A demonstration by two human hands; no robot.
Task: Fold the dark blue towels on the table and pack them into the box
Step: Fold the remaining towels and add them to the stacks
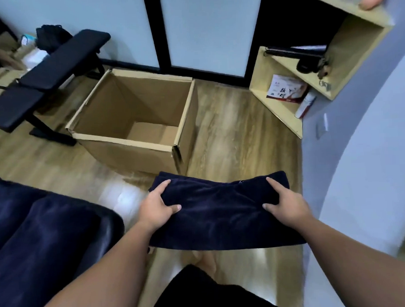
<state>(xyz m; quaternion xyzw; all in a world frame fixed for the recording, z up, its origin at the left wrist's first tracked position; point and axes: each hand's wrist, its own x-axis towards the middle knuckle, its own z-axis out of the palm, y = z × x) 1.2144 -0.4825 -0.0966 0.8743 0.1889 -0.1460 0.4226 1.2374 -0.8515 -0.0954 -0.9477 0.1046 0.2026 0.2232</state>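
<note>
A folded dark blue towel (222, 210) hangs in the air in front of me, over the wooden floor. My left hand (156, 207) grips its left edge, thumb on top and fingers underneath. My right hand (286, 204) grips the right edge the same way. An open cardboard box (136, 142) stands on the floor just beyond the towel, slightly to the left; its inside looks bare. More dark blue towels (37, 230) lie spread on the table at the lower left.
A black padded bench (45, 76) stands left of the box. A wooden shelf unit (285, 112) with small items sits at the right, beside a pale wall (359, 146). Glass doors run along the back. My legs and a foot show below the towel.
</note>
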